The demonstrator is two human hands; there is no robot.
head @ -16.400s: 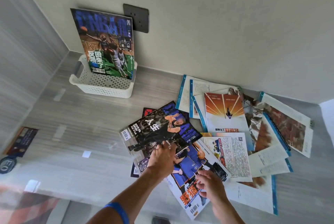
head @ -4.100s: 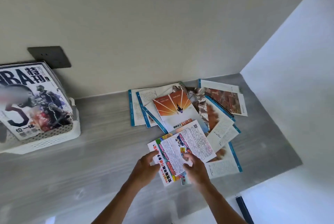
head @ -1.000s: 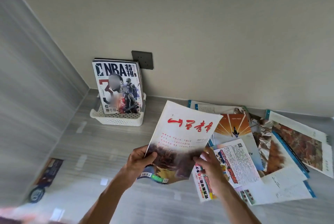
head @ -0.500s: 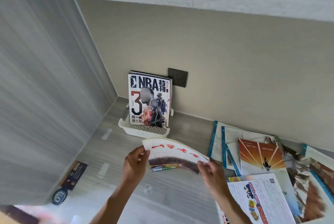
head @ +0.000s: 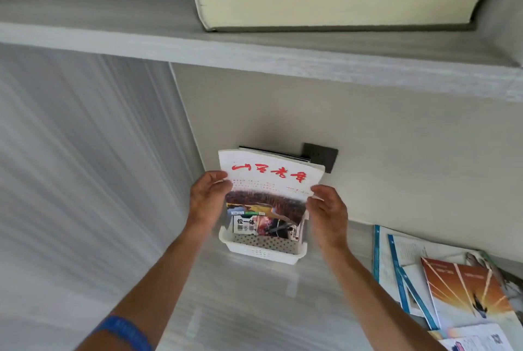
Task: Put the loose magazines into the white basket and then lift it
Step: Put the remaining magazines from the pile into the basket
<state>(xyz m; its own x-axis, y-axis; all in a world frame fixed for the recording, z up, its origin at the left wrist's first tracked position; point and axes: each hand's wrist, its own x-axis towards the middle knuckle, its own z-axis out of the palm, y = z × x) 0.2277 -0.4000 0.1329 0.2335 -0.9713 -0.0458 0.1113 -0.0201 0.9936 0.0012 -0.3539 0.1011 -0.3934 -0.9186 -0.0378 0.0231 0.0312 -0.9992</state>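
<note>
Both hands raised over the white perforated plastic basket [head: 261,248] at the back of the grey wood-grain shelf [head: 240,308], near its rear left corner. Left hand [head: 208,199] and right hand [head: 328,210] half-curled, pinching the side edges of an upright white magazine with red script [head: 268,180]. Lower edge just above the basket, in front of magazines already standing inside [head: 266,227]. Loose magazines [head: 441,282] spread toward the right edge.

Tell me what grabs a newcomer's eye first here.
The white magazine with red brush lettering, held by the left hand and right hand over the white perforated plastic basket by the wall. Above, a thick grey-covered book lies flat on the upper shelf.
</note>
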